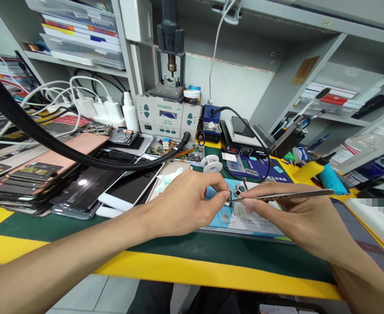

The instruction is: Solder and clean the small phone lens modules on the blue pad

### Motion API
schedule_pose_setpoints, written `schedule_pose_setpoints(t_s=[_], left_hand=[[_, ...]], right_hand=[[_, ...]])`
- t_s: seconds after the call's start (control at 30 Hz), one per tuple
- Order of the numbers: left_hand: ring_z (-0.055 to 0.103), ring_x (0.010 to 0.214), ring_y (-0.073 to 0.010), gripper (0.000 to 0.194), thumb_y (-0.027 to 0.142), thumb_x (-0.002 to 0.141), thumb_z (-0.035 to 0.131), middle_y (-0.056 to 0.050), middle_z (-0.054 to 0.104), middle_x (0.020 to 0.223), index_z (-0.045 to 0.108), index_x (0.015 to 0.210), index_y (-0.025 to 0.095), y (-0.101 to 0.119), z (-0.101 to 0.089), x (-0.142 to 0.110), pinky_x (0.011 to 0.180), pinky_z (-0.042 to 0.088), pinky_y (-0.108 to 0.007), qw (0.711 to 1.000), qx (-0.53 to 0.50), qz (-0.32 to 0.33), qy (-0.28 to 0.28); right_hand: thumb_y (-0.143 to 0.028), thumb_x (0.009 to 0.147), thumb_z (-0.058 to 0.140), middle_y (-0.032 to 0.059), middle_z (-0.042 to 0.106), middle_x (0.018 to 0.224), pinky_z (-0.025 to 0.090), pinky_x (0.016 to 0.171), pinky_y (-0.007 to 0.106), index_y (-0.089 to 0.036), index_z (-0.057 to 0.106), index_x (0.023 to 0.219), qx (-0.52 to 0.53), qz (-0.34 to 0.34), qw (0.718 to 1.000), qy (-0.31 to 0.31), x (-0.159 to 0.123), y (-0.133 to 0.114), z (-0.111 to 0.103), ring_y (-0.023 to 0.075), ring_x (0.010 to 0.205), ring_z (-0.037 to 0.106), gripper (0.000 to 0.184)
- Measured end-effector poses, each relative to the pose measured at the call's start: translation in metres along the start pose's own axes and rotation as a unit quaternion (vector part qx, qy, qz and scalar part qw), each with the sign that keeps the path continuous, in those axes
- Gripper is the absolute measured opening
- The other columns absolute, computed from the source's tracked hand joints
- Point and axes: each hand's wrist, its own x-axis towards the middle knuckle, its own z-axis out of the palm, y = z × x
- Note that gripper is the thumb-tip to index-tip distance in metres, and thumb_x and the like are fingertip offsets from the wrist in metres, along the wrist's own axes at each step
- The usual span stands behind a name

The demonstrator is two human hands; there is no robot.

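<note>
Thumb and forefinger of my left hand (190,200) are pinched together over the work mat. What they hold is too small and covered to name. A pair of metal tweezers (296,194) lies in the closed fingers of my right hand (305,218), its tips meeting the left fingertips. Beneath both hands is a blue and white printed sheet (223,218). Small dark phone parts (239,189), one with round lens-like rings, show between the hands. A spool of thin wire (211,164) stands just beyond my left hand.
Stacked phones and panels (48,174) crowd the left. A black hose (113,165) arcs across from the rework station (164,120). A tray of small parts (195,152) sits behind. Yellow (308,170) and blue (334,179) bottles stand right, near a dark screen (365,240).
</note>
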Motion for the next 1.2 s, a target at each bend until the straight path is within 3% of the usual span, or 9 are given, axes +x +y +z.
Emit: schedule_pose_setpoints(t_s=[1.2], left_hand=[[0.036,0.041,-0.0083,0.018,0.036,0.095,0.057,0.008,0.043,0.045,0.067,0.087,0.023,-0.002,0.0013,0.0002,0.042,0.023,-0.023,1.0,-0.006,-0.002,0.001]], right_hand=[[-0.024,0.086,0.077,-0.0003,0.081,0.089,0.058,0.067,0.024,-0.028,0.082,0.091,0.017,-0.033,0.999,-0.021,-0.001,0.0014,0.0,0.0168,0.077,0.074,0.009]])
